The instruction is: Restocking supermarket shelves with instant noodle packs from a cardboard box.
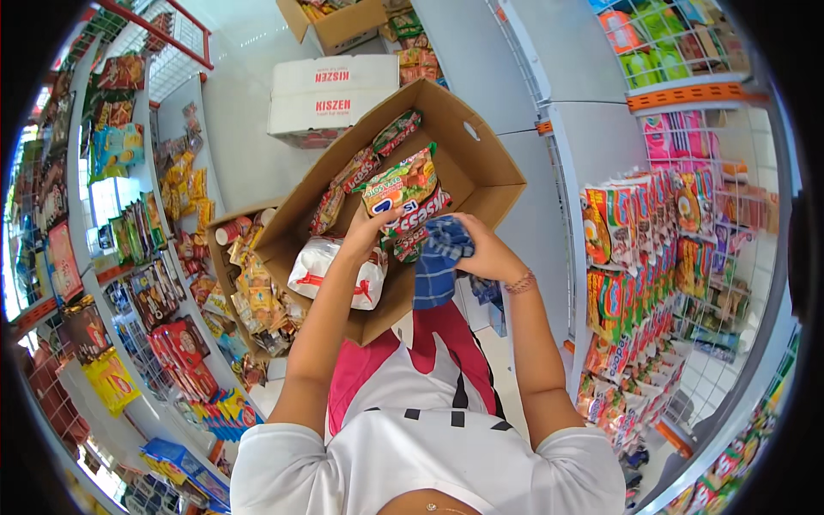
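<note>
My left hand (368, 230) grips the near end of a green and orange instant noodle packet (407, 179), tilted over an open cardboard box (476, 164). A bunched blue plaid cloth (441, 257) is in my right hand (483, 248), close to the packet's right side. Inside the box, several red and green noodle packets (347, 177) line the far left wall, and more lie beneath the held one. A white plastic bag with red print (318, 261) rests in the box's near left part, partly hidden by my left forearm.
Left of the box, a second carton holds small snack sachets (257, 290). A white carton (331, 96) and another open carton (351, 26) stand beyond it. Shelves of snacks (180, 354) rise on the left; noodle packets (611, 225) fill a rack on the right.
</note>
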Demonstrator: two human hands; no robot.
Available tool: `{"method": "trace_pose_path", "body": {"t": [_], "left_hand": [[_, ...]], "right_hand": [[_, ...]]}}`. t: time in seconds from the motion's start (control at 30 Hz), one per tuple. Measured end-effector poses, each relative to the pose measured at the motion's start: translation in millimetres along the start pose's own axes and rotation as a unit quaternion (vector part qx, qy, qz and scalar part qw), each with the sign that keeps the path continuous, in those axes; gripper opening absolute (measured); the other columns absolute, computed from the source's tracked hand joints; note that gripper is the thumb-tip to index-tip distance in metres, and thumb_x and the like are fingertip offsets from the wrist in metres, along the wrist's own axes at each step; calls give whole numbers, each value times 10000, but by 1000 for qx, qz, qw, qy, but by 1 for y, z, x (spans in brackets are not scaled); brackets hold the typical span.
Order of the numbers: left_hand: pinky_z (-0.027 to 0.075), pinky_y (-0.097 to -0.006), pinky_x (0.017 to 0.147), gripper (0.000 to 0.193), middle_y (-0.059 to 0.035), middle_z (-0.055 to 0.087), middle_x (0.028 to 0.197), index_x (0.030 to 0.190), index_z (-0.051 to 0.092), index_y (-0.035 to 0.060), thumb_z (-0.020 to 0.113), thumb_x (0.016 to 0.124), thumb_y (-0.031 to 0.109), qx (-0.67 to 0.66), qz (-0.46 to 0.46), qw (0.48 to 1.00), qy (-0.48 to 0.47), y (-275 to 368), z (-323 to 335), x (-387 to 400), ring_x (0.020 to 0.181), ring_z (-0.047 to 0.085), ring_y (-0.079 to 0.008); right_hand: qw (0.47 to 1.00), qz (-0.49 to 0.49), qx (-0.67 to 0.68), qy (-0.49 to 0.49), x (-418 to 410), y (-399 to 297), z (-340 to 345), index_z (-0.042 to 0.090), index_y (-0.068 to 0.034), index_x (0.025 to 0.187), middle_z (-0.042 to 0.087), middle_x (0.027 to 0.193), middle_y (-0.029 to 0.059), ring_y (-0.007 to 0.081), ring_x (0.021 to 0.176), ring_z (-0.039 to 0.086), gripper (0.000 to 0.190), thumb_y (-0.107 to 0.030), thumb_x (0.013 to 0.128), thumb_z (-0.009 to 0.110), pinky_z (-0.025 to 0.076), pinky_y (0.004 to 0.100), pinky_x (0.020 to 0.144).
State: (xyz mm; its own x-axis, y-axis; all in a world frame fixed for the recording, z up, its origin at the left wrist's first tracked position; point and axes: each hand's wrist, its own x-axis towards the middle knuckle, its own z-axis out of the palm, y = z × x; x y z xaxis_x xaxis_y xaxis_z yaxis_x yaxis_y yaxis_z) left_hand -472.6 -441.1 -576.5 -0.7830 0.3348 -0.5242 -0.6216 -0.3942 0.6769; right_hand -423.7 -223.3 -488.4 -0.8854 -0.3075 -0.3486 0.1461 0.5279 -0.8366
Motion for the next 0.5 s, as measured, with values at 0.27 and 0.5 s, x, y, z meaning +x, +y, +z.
{"method": "trace_pose_path", "body": {"t": [0.27, 0.5], "left_hand": [[392, -290, 886, 539, -90, 529, 1127, 1208, 385, -15, 654, 775, 158, -6, 22, 997, -67, 29, 34, -106, 1017, 514, -163], [417, -270, 831, 507, -71, 532, 1074, 1197, 383, -5, 616, 748, 27, 73, 65, 988, -123, 23, 56, -172, 957, 524, -142]], "right_hand": [[940, -62, 109, 316, -90, -99, 10, 344, -68, 1292, 428, 1219, 140, 275, 1130, 423, 768, -259, 671, 753, 313, 357, 979], [787, -150, -222, 557, -119, -145, 90, 619, -181, 1066, 493, 1015, 106, 273, 863, 476, 360, -152, 711, 671, 375, 365, 742]]}}
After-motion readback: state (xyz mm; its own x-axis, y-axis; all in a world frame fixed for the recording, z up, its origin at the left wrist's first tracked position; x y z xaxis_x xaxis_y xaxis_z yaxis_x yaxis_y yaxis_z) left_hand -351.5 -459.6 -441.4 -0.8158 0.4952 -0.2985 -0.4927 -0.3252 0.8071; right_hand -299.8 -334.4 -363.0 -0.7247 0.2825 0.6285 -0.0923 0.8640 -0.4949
